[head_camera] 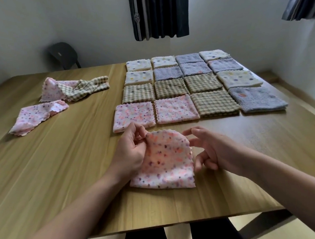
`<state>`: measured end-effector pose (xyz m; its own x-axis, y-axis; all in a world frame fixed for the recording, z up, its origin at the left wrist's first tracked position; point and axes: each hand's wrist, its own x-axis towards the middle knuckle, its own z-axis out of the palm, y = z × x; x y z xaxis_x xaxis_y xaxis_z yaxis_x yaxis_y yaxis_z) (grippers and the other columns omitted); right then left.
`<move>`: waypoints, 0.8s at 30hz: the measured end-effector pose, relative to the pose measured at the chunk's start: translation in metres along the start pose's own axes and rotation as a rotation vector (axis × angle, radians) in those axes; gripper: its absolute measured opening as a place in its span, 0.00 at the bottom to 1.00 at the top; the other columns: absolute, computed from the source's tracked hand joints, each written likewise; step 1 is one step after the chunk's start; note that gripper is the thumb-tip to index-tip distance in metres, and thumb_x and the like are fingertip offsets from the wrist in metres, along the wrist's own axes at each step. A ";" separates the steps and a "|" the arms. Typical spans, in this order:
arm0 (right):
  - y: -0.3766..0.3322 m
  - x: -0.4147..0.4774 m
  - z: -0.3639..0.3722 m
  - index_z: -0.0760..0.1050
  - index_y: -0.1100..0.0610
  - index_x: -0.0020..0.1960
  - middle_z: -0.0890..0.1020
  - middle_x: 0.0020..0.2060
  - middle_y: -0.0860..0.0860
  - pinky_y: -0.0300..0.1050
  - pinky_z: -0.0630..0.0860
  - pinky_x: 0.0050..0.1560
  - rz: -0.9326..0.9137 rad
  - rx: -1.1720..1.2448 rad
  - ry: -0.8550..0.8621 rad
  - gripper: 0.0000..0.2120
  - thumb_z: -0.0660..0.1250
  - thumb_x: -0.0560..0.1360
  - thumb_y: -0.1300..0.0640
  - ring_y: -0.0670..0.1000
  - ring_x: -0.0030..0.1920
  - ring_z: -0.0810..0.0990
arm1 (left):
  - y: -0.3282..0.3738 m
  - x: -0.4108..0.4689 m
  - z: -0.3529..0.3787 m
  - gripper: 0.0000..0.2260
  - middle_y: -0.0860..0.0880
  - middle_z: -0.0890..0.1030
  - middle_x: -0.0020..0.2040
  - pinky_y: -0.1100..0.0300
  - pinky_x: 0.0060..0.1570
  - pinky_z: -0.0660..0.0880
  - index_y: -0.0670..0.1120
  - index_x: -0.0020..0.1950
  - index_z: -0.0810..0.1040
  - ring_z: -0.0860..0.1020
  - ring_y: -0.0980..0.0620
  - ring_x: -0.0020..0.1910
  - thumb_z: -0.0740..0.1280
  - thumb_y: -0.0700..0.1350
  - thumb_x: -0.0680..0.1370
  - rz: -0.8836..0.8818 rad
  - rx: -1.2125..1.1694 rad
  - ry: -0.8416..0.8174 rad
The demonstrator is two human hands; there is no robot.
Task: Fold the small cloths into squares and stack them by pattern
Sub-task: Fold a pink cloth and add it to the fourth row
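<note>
the person sits at the wooden table (65, 166) and works on one pink spotted cloth (166, 162), which lies on the near middle of the table, just in front of the finished pieces. the left hand (131, 152) pinches the upper left edge of this cloth between thumb and fingertips and lifts it a little, so the top part curls up. the right hand (211, 150) is just beside the right edge of the cloth; its fingers are spread and loosely bent and hold nothing, and i cannot tell if a fingertip touches the edge. i think the cloth is already folded once and needs one more fold or some smoothing to become a square. most of the work looks done: sixteen folded squares (193, 85) lie in a grid on the far right side, touching or almost touching each other, in pink, checked, grey and cream with dots. but they lie side by side, not on top of each other (the patterns are also a little mixed in the rows), so the stacking by pattern is still to do. on the far left some cloths wait unfolded: a loose pink cloth (37, 117) alone, and behind it a crumpled heap (74, 87) of one pink and one checked cloth, maybe more.
</note>
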<state>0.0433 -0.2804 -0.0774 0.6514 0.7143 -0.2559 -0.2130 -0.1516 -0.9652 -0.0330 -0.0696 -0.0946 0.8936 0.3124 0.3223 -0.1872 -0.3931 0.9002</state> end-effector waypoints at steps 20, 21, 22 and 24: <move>-0.002 -0.037 0.023 0.58 0.31 0.71 0.81 0.56 0.53 0.40 0.75 0.28 0.130 0.020 -0.393 0.31 0.64 0.74 0.52 0.56 0.34 0.83 | -0.001 -0.009 0.021 0.26 0.51 0.37 0.78 0.55 0.74 0.34 0.48 0.79 0.41 0.35 0.57 0.76 0.45 0.53 0.84 0.023 0.975 -0.615; -0.002 -0.039 0.024 0.59 0.31 0.71 0.82 0.51 0.51 0.39 0.73 0.27 0.122 -0.041 -0.371 0.31 0.64 0.73 0.51 0.54 0.31 0.81 | 0.000 -0.010 0.022 0.26 0.51 0.37 0.78 0.55 0.74 0.34 0.48 0.79 0.40 0.34 0.56 0.76 0.45 0.54 0.84 0.018 0.984 -0.625; -0.003 -0.040 0.024 0.60 0.31 0.70 0.81 0.51 0.51 0.38 0.71 0.26 0.112 -0.098 -0.344 0.30 0.64 0.73 0.51 0.52 0.29 0.78 | 0.000 -0.011 0.022 0.26 0.51 0.37 0.78 0.55 0.74 0.34 0.48 0.79 0.40 0.34 0.56 0.76 0.45 0.54 0.84 0.019 0.986 -0.628; -0.005 -0.041 0.024 0.62 0.31 0.69 0.77 0.54 0.53 0.37 0.68 0.26 0.098 -0.156 -0.310 0.29 0.65 0.72 0.50 0.50 0.28 0.75 | 0.000 -0.011 0.021 0.26 0.51 0.37 0.78 0.55 0.74 0.33 0.48 0.79 0.40 0.34 0.57 0.75 0.45 0.54 0.84 0.025 0.983 -0.623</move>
<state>0.0001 -0.2920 -0.0608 0.3765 0.8609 -0.3422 -0.1340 -0.3149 -0.9396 -0.0343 -0.0912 -0.1042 0.9911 -0.0770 -0.1086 -0.0550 -0.9797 0.1926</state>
